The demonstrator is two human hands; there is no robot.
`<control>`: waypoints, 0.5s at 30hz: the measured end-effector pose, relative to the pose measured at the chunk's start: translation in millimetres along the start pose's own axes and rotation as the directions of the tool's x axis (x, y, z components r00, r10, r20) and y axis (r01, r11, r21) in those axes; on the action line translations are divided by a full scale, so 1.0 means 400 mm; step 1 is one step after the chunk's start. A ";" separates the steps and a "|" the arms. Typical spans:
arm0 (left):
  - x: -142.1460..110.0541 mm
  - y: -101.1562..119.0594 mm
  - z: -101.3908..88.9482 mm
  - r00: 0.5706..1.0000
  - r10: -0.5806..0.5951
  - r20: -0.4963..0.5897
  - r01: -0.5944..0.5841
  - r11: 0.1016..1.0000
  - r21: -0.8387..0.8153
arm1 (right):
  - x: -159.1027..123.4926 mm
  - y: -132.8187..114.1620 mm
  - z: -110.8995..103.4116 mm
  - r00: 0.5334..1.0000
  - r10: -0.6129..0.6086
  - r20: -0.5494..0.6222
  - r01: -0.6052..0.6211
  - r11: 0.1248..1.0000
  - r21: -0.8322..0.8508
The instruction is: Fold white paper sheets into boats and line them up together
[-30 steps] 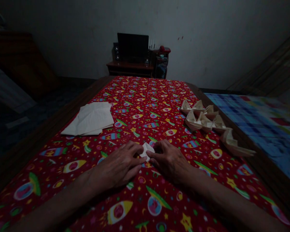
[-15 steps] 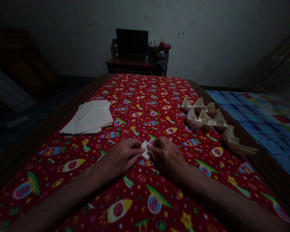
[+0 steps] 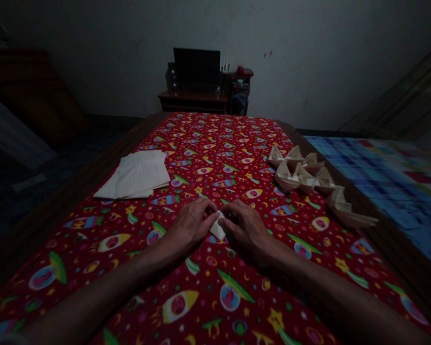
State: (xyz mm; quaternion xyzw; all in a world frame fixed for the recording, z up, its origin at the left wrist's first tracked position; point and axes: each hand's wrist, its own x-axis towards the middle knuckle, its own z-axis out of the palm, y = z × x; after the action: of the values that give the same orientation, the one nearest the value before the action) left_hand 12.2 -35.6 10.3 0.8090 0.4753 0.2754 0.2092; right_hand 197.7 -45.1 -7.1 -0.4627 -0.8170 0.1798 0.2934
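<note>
On red tablecloth (image 3: 215,143), both hands (image 3: 192,223) curled over folded paper (image 3: 218,230).

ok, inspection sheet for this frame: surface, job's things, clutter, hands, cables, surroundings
Surface: table under a red rocket-print cloth.
Job's things: small folded white paper lying on the cloth between both hands.
Clutter: stack of flat white sheets far left; group of folded paper shapes far right.
Hands: left hand and right hand press fingertips on the paper.
Cables: nothing seen.
Surroundings: dim room, dark screen on a cabinet by the wall, checked blue cloth at right.
</note>
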 end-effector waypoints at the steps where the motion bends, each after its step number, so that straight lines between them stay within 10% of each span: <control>1: 0.003 0.004 -0.001 0.999 -0.031 0.017 0.032 0.999 -0.025 | 0.002 -0.002 0.000 1.000 0.014 0.005 -0.015 0.999 0.033; 4: 0.000 0.010 -0.002 0.998 -0.051 0.029 0.053 0.997 -0.056 | 0.004 -0.012 -0.001 0.999 0.044 0.014 -0.045 0.995 0.089; 9: -0.029 -0.007 -0.017 0.969 0.244 0.040 -0.242 0.969 -0.044 | -0.005 -0.018 -0.004 0.996 -0.054 -0.068 0.053 0.998 -0.013; 15: -0.056 -0.009 -0.055 0.895 0.376 0.239 -0.379 0.925 -0.037 | -0.032 0.007 -0.029 0.955 -0.272 0.114 0.276 0.961 -0.013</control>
State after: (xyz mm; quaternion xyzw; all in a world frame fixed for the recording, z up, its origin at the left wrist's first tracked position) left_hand -13.2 -52.0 19.5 0.9142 0.2818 0.2079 0.2038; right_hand 212.0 -54.4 -3.7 -0.3385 -0.8907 0.1509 0.2631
